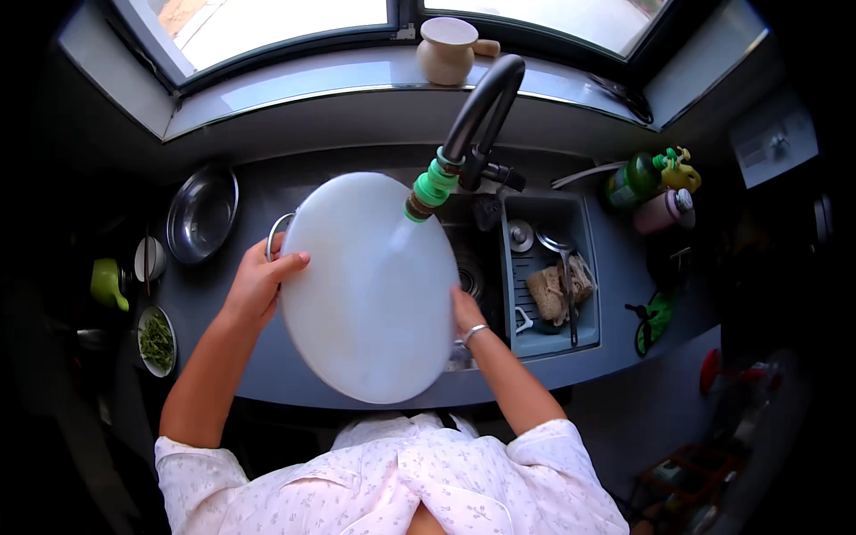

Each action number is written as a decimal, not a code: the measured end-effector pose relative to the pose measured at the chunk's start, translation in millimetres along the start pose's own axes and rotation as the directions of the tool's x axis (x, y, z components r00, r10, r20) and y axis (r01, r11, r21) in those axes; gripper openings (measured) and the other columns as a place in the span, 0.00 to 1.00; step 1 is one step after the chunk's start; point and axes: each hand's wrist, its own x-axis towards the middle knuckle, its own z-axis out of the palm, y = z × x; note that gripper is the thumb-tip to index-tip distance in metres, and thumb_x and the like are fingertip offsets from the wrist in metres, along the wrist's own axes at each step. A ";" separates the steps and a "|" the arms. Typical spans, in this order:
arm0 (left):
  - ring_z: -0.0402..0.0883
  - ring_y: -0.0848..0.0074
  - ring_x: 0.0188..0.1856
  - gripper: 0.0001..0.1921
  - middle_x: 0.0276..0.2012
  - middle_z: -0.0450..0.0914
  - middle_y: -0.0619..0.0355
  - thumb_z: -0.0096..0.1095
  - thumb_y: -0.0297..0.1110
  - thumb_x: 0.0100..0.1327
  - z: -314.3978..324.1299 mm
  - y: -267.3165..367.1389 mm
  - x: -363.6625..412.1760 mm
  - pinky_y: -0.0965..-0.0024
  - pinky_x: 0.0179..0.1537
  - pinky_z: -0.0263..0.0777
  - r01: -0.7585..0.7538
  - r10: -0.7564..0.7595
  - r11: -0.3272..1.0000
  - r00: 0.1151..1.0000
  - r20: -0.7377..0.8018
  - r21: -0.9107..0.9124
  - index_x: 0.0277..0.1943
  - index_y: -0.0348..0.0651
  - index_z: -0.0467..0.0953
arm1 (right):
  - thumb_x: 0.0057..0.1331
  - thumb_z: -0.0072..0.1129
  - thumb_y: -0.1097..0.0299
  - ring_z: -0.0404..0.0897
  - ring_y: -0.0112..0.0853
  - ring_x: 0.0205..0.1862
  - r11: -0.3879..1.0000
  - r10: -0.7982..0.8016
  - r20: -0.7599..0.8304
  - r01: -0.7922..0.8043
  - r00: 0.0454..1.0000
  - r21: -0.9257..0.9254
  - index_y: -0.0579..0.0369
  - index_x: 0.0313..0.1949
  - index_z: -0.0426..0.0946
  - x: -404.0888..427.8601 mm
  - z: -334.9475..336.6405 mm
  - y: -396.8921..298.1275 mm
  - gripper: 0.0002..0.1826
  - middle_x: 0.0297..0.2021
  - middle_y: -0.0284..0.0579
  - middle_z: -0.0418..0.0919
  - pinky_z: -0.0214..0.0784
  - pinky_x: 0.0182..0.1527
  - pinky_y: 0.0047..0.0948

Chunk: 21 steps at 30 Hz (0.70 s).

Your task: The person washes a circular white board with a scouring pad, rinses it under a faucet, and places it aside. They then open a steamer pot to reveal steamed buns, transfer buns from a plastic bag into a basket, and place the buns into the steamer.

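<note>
A round white cutting board (361, 301) with a metal loop handle (273, 234) is held tilted over the sink (478, 244). My left hand (264, 277) grips its left edge by the handle, thumb on the face. My right hand (466, 311), with a bracelet at the wrist, is at the right edge, its fingers partly hidden behind the board. Water runs onto the board from the green nozzle (428, 190) of a dark curved faucet (478, 107).
A grey drain basket (592, 321) right of the sink holds a ladle (572, 287) and loofah sponges (552, 294). Bottles (632, 180) stand farther right. At left are a metal basin (202, 214), a white bowl (154, 259) and a bowl of greens (156, 341). A beige pot (447, 57) stands on the windowsill.
</note>
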 end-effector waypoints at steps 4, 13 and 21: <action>0.81 0.79 0.37 0.15 0.37 0.82 0.54 0.67 0.25 0.59 19.6 6.3 -19.4 0.72 0.43 0.76 -0.204 0.206 0.977 0.978 -0.031 0.065 0.48 0.30 0.77 | 0.74 0.45 0.50 0.74 0.38 0.59 0.984 -0.103 0.082 0.113 0.991 -0.135 0.61 0.67 0.62 8.3 31.6 -3.5 0.32 0.59 0.50 0.73 0.73 0.53 0.41; 0.82 0.78 0.36 0.16 0.35 0.84 0.55 0.64 0.24 0.59 47.6 -25.7 -7.5 0.72 0.39 0.76 -0.334 0.358 0.872 0.934 -0.001 0.357 0.51 0.32 0.79 | 0.73 0.52 0.57 0.77 0.40 0.57 0.993 -0.045 0.145 0.029 0.988 0.115 0.57 0.68 0.60 -56.9 -16.9 -45.8 0.29 0.59 0.53 0.73 0.76 0.52 0.41; 0.83 0.51 0.37 0.19 0.37 0.82 0.40 0.66 0.26 0.57 92.2 -59.9 -6.9 0.60 0.40 0.75 -0.403 0.443 0.711 0.893 0.078 0.576 0.53 0.38 0.78 | 0.71 0.52 0.46 0.76 0.45 0.58 0.969 -0.079 0.205 0.027 0.976 0.245 0.60 0.69 0.57 -96.5 -36.3 -74.7 0.37 0.60 0.61 0.70 0.77 0.51 0.45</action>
